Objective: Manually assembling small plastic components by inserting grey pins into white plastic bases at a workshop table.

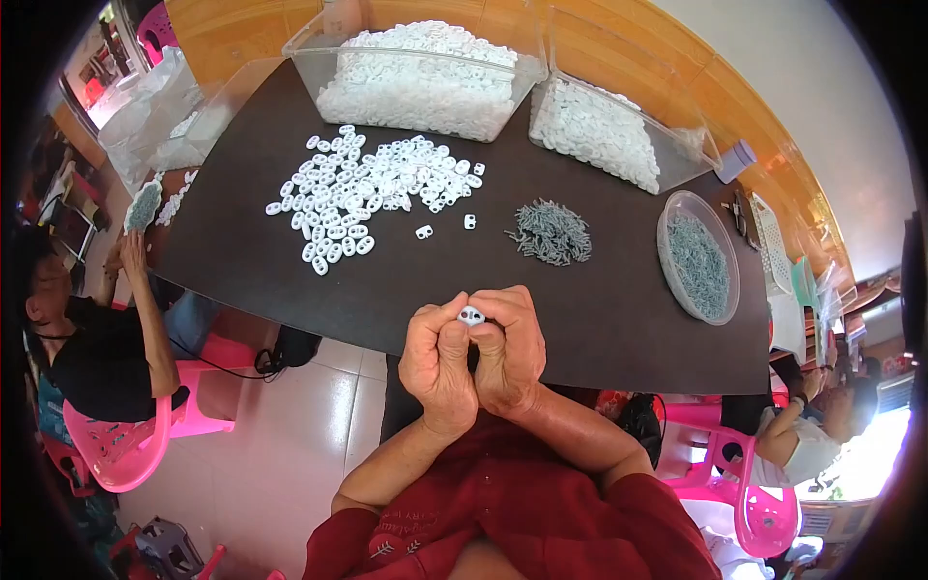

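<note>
Close to the table's near edge, both hands meet around one small white two-hole plastic piece (471, 315), which looks like a cord lock. My left hand (434, 365) pinches its left side with thumb and forefinger. On the other side, the thumb and forefinger of my right hand (509, 350) press against it, and the remaining fingers are curled in. The piece's two dark holes show between the fingertips; its lower part is hidden. Beyond my hands lie a spread of similar white oval pieces (333, 193) and a heap of small grey springs (551, 232).
Two clear plastic bins, a large one (416, 130) and a smaller one (590, 172), hold white pieces at the table's back. A round tub (732, 280) of grey springs stands right. One person (101, 338) sits at left, another (788, 435) at right, on pink chairs.
</note>
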Tool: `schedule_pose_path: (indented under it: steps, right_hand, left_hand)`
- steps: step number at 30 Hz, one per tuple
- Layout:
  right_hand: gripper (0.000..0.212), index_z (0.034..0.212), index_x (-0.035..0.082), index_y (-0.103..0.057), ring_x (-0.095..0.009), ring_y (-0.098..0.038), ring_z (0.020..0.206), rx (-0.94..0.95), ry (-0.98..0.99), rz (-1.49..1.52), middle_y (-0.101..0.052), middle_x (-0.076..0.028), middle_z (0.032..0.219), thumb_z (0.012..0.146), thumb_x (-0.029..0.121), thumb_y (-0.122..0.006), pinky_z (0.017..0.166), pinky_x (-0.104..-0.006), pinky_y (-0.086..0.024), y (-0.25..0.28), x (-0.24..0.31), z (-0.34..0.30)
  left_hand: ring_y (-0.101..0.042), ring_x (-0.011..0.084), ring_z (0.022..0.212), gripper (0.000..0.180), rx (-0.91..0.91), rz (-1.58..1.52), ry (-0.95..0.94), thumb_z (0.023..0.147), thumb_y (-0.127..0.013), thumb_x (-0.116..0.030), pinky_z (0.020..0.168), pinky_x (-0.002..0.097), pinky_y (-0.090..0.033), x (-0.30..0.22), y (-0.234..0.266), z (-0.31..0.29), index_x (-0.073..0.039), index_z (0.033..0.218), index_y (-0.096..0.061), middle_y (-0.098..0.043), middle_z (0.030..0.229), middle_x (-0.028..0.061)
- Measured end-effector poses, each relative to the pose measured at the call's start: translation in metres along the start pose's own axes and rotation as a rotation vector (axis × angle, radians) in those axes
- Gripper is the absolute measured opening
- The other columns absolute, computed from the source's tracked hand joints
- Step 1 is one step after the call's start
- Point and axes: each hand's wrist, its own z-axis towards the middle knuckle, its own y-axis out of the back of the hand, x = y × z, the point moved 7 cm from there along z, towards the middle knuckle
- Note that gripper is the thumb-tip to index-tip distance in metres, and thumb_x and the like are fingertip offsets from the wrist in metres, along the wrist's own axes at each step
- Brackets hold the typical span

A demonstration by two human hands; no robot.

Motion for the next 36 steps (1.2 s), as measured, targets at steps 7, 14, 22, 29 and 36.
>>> schedule_pose_path:
  steps: [7, 14, 22, 29, 36]
  right_hand:
    - [0.013, 0.099, -0.002, -0.052, -0.021, -0.051, 0.066, 0.012, 0.090, 0.036, -0.057, -0.014, 0.085, 0.089, 0.006, -0.054, 0.056, -0.0307, -0.042, 0.002, 0.011, 0.004]
    - [0.013, 0.097, -0.003, -0.052, -0.021, -0.050, 0.064, 0.045, 0.125, 0.038, -0.058, -0.014, 0.085, 0.086, 0.003, -0.056, 0.054, -0.0307, -0.041, 0.000, 0.009, 0.005]
    - [0.021, 0.094, 0.000, -0.056, -0.025, -0.054, 0.067, 0.037, 0.013, 0.026, -0.060, -0.013, 0.086, 0.074, -0.005, -0.062, 0.057, -0.0325, -0.044, 0.007, -0.003, 0.005]
    - [0.010, 0.081, 0.000, -0.059, -0.019, -0.054, 0.067, 0.140, 0.189, -0.319, -0.059, -0.011, 0.079, 0.077, -0.009, -0.059, 0.059, -0.0279, -0.045, 0.059, -0.033, 0.069]
    - [0.008, 0.088, 0.001, -0.063, -0.023, -0.058, 0.077, -0.039, 0.243, -0.622, -0.061, -0.012, 0.081, 0.081, 0.004, -0.063, 0.067, -0.0298, -0.045, 0.108, -0.112, 0.181]
  left_hand:
    - [-0.044, 0.0094, 0.069, 0.021, -0.008, 0.107, -0.205, 0.094, -0.051, -0.013, 0.062, 0.0218, -0.038, -0.014, 0.000, 0.001, 0.004, 0.103, -0.057, -0.050, 0.078, 0.0027]
    - [-0.045, 0.0091, 0.062, 0.017, -0.023, 0.152, -0.246, 0.093, -0.052, -0.010, 0.053, 0.0211, -0.038, -0.013, 0.001, 0.002, 0.004, 0.100, -0.057, -0.051, 0.074, 0.0036]
    - [-0.046, 0.0084, 0.069, 0.019, 0.081, 0.194, -0.100, 0.095, -0.048, -0.009, 0.062, 0.0206, -0.040, -0.007, -0.003, 0.006, 0.004, 0.105, -0.058, -0.053, 0.085, 0.0023]
    - [-0.055, 0.0217, 0.062, 0.014, 0.230, 0.781, -0.324, 0.080, -0.060, 0.001, 0.058, 0.0290, -0.044, -0.009, 0.002, 0.052, 0.000, 0.094, -0.062, -0.057, 0.071, 0.0096]
    - [-0.052, 0.0264, 0.072, 0.012, 0.358, 1.105, -0.538, 0.069, -0.064, 0.000, 0.058, 0.0371, -0.043, 0.016, -0.009, 0.096, -0.003, 0.079, -0.059, -0.050, 0.073, 0.0092]
